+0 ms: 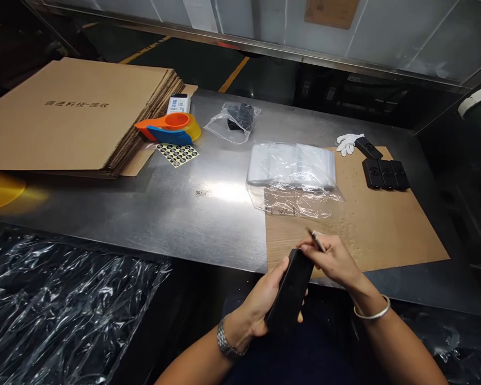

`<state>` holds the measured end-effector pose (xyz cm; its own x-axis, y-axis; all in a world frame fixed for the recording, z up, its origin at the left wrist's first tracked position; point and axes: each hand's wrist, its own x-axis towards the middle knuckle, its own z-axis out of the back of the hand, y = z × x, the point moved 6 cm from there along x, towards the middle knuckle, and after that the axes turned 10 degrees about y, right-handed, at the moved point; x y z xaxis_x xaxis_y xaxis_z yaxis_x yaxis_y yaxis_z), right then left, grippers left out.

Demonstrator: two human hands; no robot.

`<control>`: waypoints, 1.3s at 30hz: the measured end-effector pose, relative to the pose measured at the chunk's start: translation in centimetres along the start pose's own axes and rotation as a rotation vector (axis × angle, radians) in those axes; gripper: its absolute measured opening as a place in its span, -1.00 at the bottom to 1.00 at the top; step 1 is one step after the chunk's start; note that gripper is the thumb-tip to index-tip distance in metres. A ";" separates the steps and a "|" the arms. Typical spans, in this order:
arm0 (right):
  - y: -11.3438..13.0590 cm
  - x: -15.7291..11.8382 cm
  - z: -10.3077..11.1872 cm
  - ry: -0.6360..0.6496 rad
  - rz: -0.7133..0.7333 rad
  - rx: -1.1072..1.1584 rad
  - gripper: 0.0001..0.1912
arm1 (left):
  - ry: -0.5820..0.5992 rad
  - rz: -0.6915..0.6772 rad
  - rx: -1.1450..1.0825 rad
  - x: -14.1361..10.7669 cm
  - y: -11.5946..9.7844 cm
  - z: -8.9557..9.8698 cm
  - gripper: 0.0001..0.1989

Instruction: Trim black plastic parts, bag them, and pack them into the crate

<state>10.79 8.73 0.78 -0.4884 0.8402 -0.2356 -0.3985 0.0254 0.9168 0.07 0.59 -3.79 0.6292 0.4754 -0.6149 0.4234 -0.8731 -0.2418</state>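
Note:
My left hand (258,300) is wrapped round a long black rectangular part (291,294), held tilted just off the table's front edge. Its upper end meets the fingertips of my right hand (336,260). A slim pen-like tool (318,241) is gripped in that right hand, its thin dark end pointing up and away from the part; the exact kind is unclear. Past my hands a stack of clear plastic bags (291,163) lies partly on a cardboard sheet (385,230). Several similar black parts (386,174) sit at the sheet's far right, beside a white glove (348,143).
The metal table (208,224) also carries a cardboard stack (76,117), an orange and blue tape dispenser (170,131), a sheet of round stickers (177,154) and a clear bag (236,122) with black items inside. Black plastic sheeting (64,305) covers something at lower left.

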 end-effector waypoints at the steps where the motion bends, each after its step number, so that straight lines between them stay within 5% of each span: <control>1: -0.5 -0.2 0.3 -0.054 -0.045 0.052 -0.76 | -0.006 -0.010 -0.014 0.0 -0.1 0.1 -0.52; 4: -1.6 -1.1 0.2 -0.122 -0.118 0.087 -0.73 | -0.056 -0.096 -0.011 -0.1 -0.7 0.6 -0.53; 14: -1.3 -2.9 -3.7 0.036 -0.133 0.160 -0.54 | -0.153 -0.316 0.111 -0.8 -2.3 0.5 -0.56; 21: 1.2 -4.6 -4.0 0.108 0.064 -0.223 -0.87 | -0.133 -0.241 -0.047 -0.2 -2.5 1.2 -0.55; 30: -0.8 -4.3 -5.5 0.177 -0.232 -0.145 -0.79 | -0.198 -0.337 -0.026 -0.2 -2.6 1.2 -0.58; 34: -2.7 -3.9 -5.7 0.098 -0.293 0.057 -0.78 | -0.185 -0.393 -0.055 -0.3 -2.5 0.8 -0.59; 39: -4.4 -2.5 -3.9 -0.176 -0.289 0.297 -0.75 | -0.169 -0.249 0.003 0.1 -0.8 0.5 -0.59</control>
<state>10.75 4.39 -3.92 -0.2398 0.8547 -0.4604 -0.2468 0.4050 0.8804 -0.53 1.29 -4.01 0.3886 0.6506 -0.6524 0.5489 -0.7322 -0.4032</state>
